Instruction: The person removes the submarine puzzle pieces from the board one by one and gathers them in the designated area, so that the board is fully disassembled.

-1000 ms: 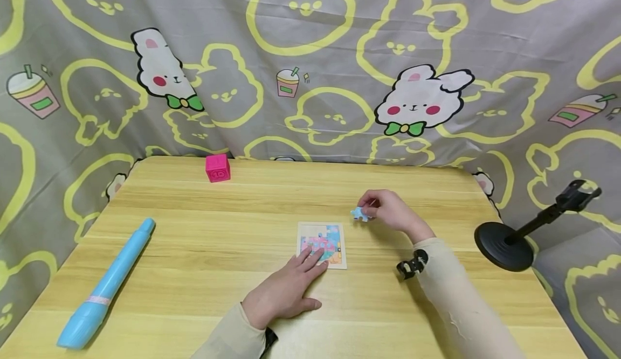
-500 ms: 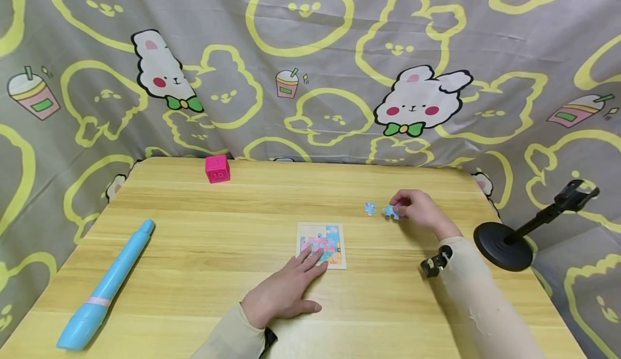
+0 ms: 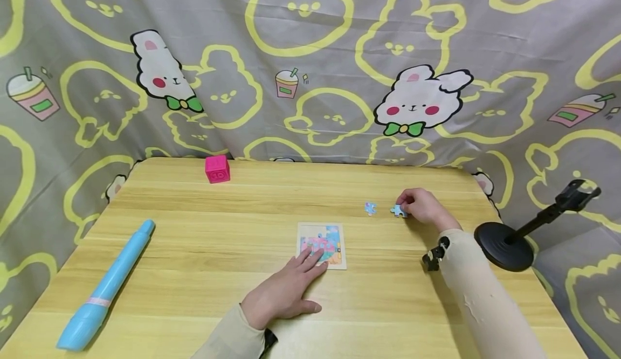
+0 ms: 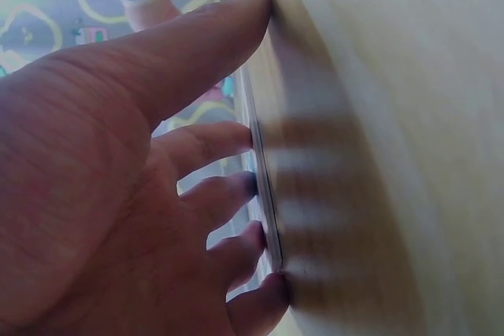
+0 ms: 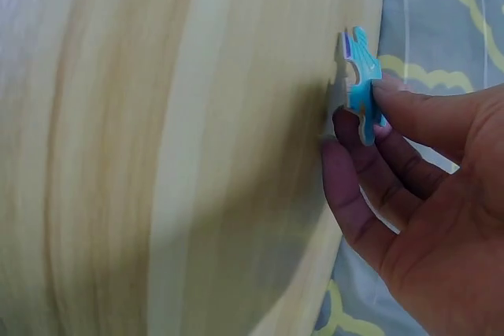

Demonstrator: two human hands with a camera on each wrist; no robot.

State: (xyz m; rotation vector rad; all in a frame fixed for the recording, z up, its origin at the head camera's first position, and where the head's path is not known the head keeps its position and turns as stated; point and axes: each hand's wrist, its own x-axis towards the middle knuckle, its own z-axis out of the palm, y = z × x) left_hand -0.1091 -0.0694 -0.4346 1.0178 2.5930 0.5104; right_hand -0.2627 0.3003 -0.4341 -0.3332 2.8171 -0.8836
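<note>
My right hand (image 3: pixel 421 208) pinches a blue jigsaw piece (image 5: pixel 364 76) between thumb and fingers, close over the table at the back right. A second, blue and pink jigsaw piece (image 3: pixel 370 208) lies flat on the tabletop to its left. Near the middle sits a small jigsaw puzzle board (image 3: pixel 311 229) with a pale rim; pink, blue and orange pieces fill part of it, while its upper left shows bare backing. My left hand (image 3: pixel 283 294) rests on the lower part of the board, its fingers extended and thumb spread toward the wood. Those fingers hide some of the picture.
A pink cube (image 3: pixel 218 169) stands at the back edge of the table, left of centre. Along the left side lies a long light-blue baton-like object (image 3: pixel 114 278). On the right is a black stand (image 3: pixel 504 246) with a round base. A patterned curtain (image 3: pixel 310 68) hangs behind.
My right hand has moved right with the blue jigsaw piece. The second piece, hidden by that hand a second ago, now shows on the table. My left hand stays in place.
</note>
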